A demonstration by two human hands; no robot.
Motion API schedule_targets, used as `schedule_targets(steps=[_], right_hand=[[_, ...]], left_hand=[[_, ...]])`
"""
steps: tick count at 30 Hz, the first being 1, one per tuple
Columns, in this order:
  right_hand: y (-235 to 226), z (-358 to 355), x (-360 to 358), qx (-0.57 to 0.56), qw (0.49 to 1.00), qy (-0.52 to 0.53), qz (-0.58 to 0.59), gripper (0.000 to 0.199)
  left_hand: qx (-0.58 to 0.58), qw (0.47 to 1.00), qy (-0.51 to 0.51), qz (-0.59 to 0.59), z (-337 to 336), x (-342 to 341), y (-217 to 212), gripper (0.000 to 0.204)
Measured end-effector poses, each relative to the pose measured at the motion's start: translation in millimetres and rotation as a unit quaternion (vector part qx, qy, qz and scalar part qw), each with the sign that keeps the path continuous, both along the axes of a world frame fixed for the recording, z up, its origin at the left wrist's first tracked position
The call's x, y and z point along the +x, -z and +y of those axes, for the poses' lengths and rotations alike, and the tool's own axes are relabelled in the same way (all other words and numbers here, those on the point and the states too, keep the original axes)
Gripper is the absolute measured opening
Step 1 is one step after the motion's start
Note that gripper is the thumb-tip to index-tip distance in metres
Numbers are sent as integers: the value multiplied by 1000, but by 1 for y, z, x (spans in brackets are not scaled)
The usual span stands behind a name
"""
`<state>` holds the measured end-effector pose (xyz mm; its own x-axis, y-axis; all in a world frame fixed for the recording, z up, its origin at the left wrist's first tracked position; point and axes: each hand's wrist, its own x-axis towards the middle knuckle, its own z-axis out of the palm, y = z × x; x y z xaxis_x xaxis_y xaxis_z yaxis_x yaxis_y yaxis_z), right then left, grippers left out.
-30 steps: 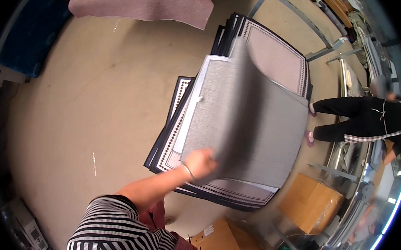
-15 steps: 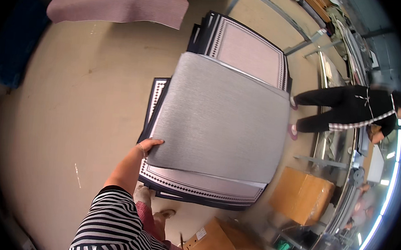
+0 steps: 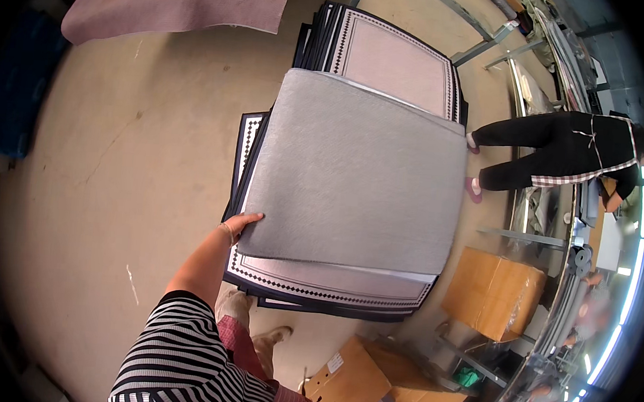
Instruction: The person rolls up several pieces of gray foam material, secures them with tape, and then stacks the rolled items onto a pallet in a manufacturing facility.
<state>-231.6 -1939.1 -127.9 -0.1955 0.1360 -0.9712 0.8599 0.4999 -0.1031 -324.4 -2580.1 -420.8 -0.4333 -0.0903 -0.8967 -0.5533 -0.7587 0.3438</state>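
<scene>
My left hand grips the near left corner of a large grey mat, thumb on top. The mat lies spread flat, grey backing upward, over a stack of rugs with black-and-white patterned borders on the floor. Its far edge overlaps a second stack of the same bordered rugs. My striped sleeve comes in from the lower edge. My right hand does not show anywhere in the view.
A pink rug lies at the far left on the beige floor. Another person in black bends over at the right by metal racks. Cardboard boxes stand at the right and near my feet.
The grey mat was lifted and curled a second ago; it has swung over and now lies spread flat across the stack. My left hand moved to its near left corner.
</scene>
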Motion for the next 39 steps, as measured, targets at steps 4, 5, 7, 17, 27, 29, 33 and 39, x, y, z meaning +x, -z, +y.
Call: schedule_targets(steps=[4,5,7,17,27,29,33,39], right_hand=[[-1,2,3,-23,999,-46,12,19],[0,4,8,-24,995,-91,40,18],[4,6,11,-35,987,-137,71,17],[75,-94,-113,-160,951,255,77,76],[73,-211,-149,-309,787,503,177,51],[70,-223,-123,-284,799,513,134,39],[30,-222,-112,-282,844,403,214,33],[-109,-161,-101,-218,877,200,378,28]], left_hand=[[13,999,4,31,-18,12,-9,85],[34,998,13,48,-19,3,-20,83],[77,993,35,81,-16,-14,-51,78],[-116,980,-43,155,48,-49,-294,42],[-136,974,-69,170,32,124,-481,50],[-159,972,-76,158,31,142,-490,48],[-191,964,-87,164,36,163,-500,43],[-248,950,32,185,56,203,-497,60]])
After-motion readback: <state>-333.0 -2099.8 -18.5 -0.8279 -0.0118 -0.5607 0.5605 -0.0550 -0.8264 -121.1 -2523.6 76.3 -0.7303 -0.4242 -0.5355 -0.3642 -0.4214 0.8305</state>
